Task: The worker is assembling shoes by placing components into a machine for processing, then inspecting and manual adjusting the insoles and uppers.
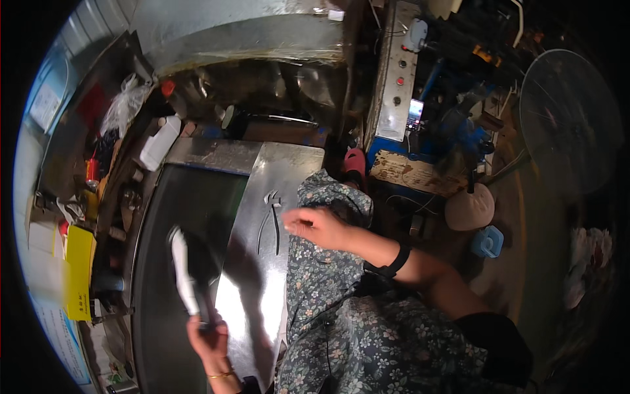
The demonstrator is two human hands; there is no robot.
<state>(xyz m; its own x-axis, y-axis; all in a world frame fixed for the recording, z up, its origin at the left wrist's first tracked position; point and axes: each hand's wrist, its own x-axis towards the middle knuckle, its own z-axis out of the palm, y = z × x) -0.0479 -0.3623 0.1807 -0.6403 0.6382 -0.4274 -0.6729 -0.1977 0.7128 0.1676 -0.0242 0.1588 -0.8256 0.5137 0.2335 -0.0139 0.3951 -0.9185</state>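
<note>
My left hand (211, 338) is closed round one end of a shoe (184, 272) with a white sole and a dark upper. The shoe is held above the dark belt (180, 197), its sole edge turned to the left and its upper partly lost in shadow. My right hand (318, 226) is in front of my flowered apron (387, 322), with its fingers loosely bent and slightly blurred. Nothing shows in it. Close to its fingertips, pincers (273, 220) with dark handles lie on the shiny metal plate (252, 289).
A yellow box (80, 272) and a white container (160, 143) stand on the left among clutter. A control panel (394, 85) with buttons rises at the far right. A round fan-like guard (571, 121) and a light-blue basket (487, 241) are on the right.
</note>
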